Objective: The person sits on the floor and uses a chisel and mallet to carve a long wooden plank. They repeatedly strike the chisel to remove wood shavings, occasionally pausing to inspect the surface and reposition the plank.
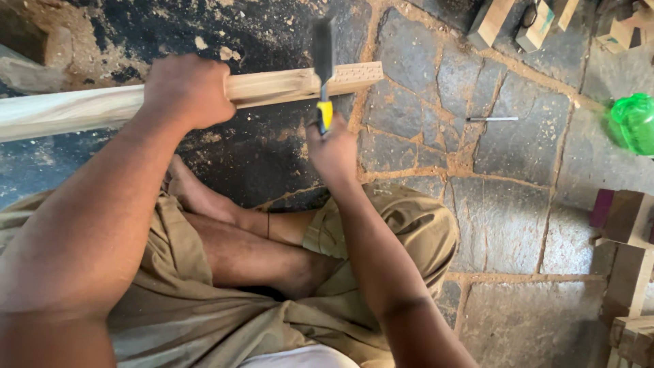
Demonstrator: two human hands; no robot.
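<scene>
Your left hand (pixel 187 90) is clamped over the top of a long pale wooden beam (pixel 82 109), fingers wrapped down its far side, holding it where it runs in from the left edge and slopes slightly upward to the right. The beam's right end (pixel 354 73) (marked with a row of small dots along its face) stops just past the middle of the view, above the dark, sawdust-strewn ground. Just right of your left hand, a hammer (pixel 323 68) with a dark head and a yellow-and-black handle stands nearly upright, its head crossing the beam near that end. Your right hand (pixel 332 148) is closed tight around the lower handle, just beneath the beam. Below both arms are your crossed legs in olive shorts. Farther right lies a stone-paved floor (pixel 504 204) with a thin metal rod (pixel 492 119) on it, then a green plastic bag (pixel 633 123) and stacked wooden blocks (pixel 623 218) at the right edge.
</scene>
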